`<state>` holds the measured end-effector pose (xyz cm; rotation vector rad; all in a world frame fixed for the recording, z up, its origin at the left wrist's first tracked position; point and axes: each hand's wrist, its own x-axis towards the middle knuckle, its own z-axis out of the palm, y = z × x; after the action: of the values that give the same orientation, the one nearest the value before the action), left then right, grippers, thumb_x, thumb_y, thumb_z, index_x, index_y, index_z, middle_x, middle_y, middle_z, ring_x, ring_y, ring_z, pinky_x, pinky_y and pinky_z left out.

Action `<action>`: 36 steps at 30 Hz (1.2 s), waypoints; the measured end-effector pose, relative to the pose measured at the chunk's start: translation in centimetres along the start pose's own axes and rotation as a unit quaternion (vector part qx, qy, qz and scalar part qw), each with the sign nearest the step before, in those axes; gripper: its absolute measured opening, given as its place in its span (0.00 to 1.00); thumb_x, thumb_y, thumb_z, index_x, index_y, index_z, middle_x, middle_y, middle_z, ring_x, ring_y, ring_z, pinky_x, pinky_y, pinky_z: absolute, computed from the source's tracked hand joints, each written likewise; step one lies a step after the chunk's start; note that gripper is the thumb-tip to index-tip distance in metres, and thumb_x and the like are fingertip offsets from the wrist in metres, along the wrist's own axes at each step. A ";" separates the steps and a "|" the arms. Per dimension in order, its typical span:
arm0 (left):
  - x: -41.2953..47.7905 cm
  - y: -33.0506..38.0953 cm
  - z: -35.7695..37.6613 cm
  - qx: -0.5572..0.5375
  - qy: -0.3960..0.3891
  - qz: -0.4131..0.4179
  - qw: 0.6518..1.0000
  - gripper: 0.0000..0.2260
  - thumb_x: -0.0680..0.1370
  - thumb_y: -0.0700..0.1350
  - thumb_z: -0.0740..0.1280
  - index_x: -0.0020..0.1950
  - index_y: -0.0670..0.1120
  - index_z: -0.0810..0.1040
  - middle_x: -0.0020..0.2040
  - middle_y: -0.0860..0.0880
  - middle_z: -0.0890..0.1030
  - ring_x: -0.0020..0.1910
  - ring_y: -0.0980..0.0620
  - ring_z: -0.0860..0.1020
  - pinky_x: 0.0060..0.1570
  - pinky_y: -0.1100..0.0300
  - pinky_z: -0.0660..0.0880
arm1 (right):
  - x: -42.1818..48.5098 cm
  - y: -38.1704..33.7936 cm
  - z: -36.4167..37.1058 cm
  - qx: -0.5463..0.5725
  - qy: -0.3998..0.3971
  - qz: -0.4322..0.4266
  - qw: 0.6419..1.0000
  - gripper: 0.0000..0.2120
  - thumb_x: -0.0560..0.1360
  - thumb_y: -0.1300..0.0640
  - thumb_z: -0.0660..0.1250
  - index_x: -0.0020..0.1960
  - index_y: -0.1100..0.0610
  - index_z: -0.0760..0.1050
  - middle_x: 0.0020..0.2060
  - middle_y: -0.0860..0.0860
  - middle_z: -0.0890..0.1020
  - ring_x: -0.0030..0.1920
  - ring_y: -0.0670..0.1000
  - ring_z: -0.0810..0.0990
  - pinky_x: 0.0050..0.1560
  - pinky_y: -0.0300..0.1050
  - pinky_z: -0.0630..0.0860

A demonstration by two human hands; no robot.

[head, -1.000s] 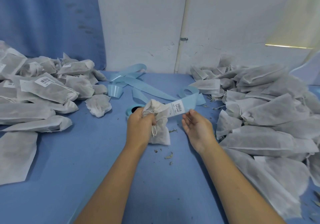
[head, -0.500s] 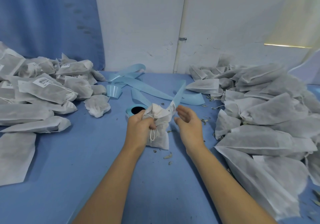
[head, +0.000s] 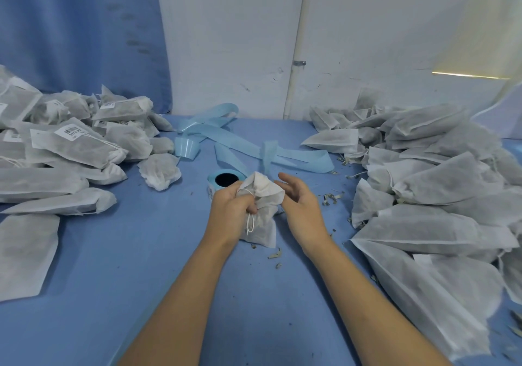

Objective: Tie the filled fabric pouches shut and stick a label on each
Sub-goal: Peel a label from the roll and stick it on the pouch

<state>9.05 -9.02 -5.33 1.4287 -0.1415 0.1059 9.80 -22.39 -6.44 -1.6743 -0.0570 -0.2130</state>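
Over the blue table [head: 141,281], your left hand [head: 231,207] clenched the pouch [head: 261,227] neck; your right hand [head: 299,204], fingers spread, seemed empty; a half-pressed label could peel.

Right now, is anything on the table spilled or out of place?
Yes. Dried plant bits lie scattered on the blue table near the pouch that the left hand grips, likely spilled filling. Empty label backing sprawls behind.

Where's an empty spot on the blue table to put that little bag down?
The widest bare table is in front, between the left pile and the left forearm. A narrower strip lies between it and the right forearm. Crowded: the right pile, and the back middle with the label roll and blue backing strips.
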 end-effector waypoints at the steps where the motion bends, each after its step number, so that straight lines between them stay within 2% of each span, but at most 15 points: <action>1: 0.0 0.0 0.0 -0.003 -0.002 -0.001 1.000 0.08 0.57 0.37 0.60 0.21 0.50 0.70 0.23 0.55 0.70 0.25 0.58 0.69 0.26 0.69 0.67 | 0.0 0.0 0.0 -0.002 -0.004 -0.004 1.000 0.18 0.79 0.64 0.63 0.67 0.53 0.70 0.58 0.46 0.78 0.54 0.35 0.76 0.51 0.27 0.73; 4: 0.0 0.0 -0.1 -0.014 -0.004 -0.002 1.000 0.09 0.57 0.36 0.60 0.21 0.49 0.69 0.23 0.55 0.69 0.24 0.58 0.69 0.26 0.69 0.67 | -0.1 0.2 0.0 -0.013 -0.017 -0.003 1.000 0.21 0.79 0.60 0.64 0.71 0.53 0.66 0.64 0.44 0.73 0.63 0.40 0.71 0.55 0.29 0.70; 6: 0.1 -0.1 -0.1 -0.018 0.001 -0.003 1.000 0.08 0.57 0.36 0.60 0.21 0.49 0.69 0.24 0.54 0.69 0.25 0.57 0.69 0.26 0.68 0.67 | 0.0 0.2 -0.1 -0.008 -0.029 0.010 1.000 0.24 0.79 0.58 0.64 0.73 0.53 0.63 0.66 0.43 0.70 0.64 0.40 0.69 0.53 0.27 0.70; 8: 0.1 -0.2 -0.2 -0.018 0.004 -0.005 1.000 0.08 0.57 0.36 0.60 0.23 0.49 0.69 0.25 0.53 0.70 0.26 0.56 0.69 0.27 0.68 0.68 | 0.0 0.1 -0.2 0.009 -0.030 0.017 0.999 0.23 0.79 0.60 0.63 0.73 0.53 0.63 0.64 0.44 0.74 0.59 0.36 0.74 0.50 0.24 0.71; 10: 0.1 -0.3 -0.2 -0.020 0.007 -0.009 1.000 0.06 0.57 0.36 0.60 0.25 0.47 0.69 0.25 0.52 0.70 0.27 0.55 0.69 0.27 0.67 0.68 | 0.1 0.1 -0.2 0.018 -0.020 0.016 1.000 0.21 0.79 0.63 0.63 0.70 0.51 0.66 0.55 0.44 0.78 0.48 0.32 0.78 0.45 0.24 0.71; 11: 0.1 -0.3 -0.2 -0.020 0.010 -0.009 1.000 0.05 0.57 0.36 0.60 0.25 0.46 0.68 0.26 0.51 0.69 0.27 0.55 0.69 0.28 0.66 0.68 | 0.0 0.1 -0.2 0.015 -0.010 0.015 1.000 0.20 0.79 0.63 0.63 0.68 0.50 0.67 0.53 0.45 0.79 0.45 0.33 0.78 0.44 0.26 0.72; 15: 0.2 -0.3 -0.1 -0.008 0.027 -0.010 1.000 0.05 0.57 0.37 0.61 0.28 0.45 0.65 0.27 0.50 0.67 0.30 0.52 0.67 0.30 0.63 0.66 | 0.0 0.0 -0.5 0.029 0.038 0.002 0.999 0.14 0.77 0.61 0.66 0.61 0.48 0.73 0.51 0.50 0.81 0.48 0.43 0.80 0.47 0.30 0.74; 19: 0.1 -0.2 0.0 -0.007 0.025 -0.015 1.000 0.04 0.58 0.37 0.61 0.27 0.46 0.68 0.28 0.51 0.69 0.30 0.53 0.68 0.28 0.66 0.67 | 0.1 -0.2 -0.6 0.067 0.059 0.002 0.996 0.07 0.78 0.59 0.66 0.53 0.49 0.78 0.49 0.49 0.83 0.47 0.44 0.80 0.52 0.36 0.76; 24: 0.2 -0.2 -0.2 -0.003 0.029 -0.019 0.999 0.07 0.58 0.38 0.61 0.35 0.40 0.69 0.34 0.45 0.67 0.36 0.48 0.66 0.32 0.60 0.65 | 0.3 -0.4 -0.7 0.156 0.090 0.027 0.983 0.07 0.79 0.63 0.64 0.49 0.55 0.80 0.35 0.45 0.84 0.36 0.41 0.79 0.43 0.34 0.77; 26: 0.2 -0.2 -0.2 -0.002 0.032 -0.020 0.999 0.08 0.58 0.38 0.61 0.36 0.40 0.69 0.35 0.44 0.67 0.37 0.47 0.66 0.34 0.58 0.64 | 0.2 -0.4 -0.9 0.168 0.109 0.037 0.979 0.07 0.79 0.63 0.64 0.47 0.55 0.80 0.36 0.46 0.83 0.36 0.42 0.79 0.43 0.35 0.77; 29: 0.2 -0.3 -0.2 -0.006 0.051 -0.024 0.998 0.07 0.58 0.38 0.61 0.34 0.41 0.68 0.35 0.44 0.68 0.37 0.47 0.67 0.36 0.57 0.64 | 0.3 -0.4 -1.2 0.167 0.160 0.044 0.972 0.07 0.78 0.62 0.65 0.48 0.55 0.81 0.43 0.50 0.83 0.42 0.45 0.79 0.49 0.37 0.77; 32: 0.4 -0.4 -0.3 -0.004 0.083 -0.023 0.996 0.06 0.59 0.39 0.61 0.33 0.42 0.66 0.35 0.45 0.69 0.37 0.47 0.68 0.38 0.54 0.65 | 0.4 -0.5 -1.6 0.153 0.215 0.028 0.964 0.08 0.78 0.61 0.65 0.45 0.50 0.80 0.40 0.44 0.81 0.37 0.39 0.77 0.42 0.29 0.74; 34: 0.5 -0.6 -0.4 0.006 0.095 -0.018 0.995 0.04 0.64 0.37 0.63 0.34 0.44 0.69 0.35 0.46 0.71 0.38 0.48 0.70 0.40 0.54 0.67 | 0.5 -0.7 -1.7 0.164 0.228 0.021 0.960 0.08 0.79 0.61 0.65 0.47 0.53 0.81 0.38 0.45 0.80 0.33 0.36 0.77 0.40 0.28 0.74; 36: 0.6 -0.7 -0.3 0.015 0.087 -0.002 0.996 0.09 0.69 0.32 0.64 0.42 0.45 0.76 0.40 0.49 0.77 0.42 0.49 0.74 0.42 0.58 0.71 | 0.4 -0.9 -1.6 0.163 0.213 0.026 0.963 0.07 0.78 0.63 0.65 0.50 0.57 0.81 0.40 0.47 0.82 0.37 0.37 0.79 0.46 0.31 0.76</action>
<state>9.79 -8.86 -5.95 1.4426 0.0065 0.2292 9.89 -23.88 -5.35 -1.2712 0.2631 -0.4939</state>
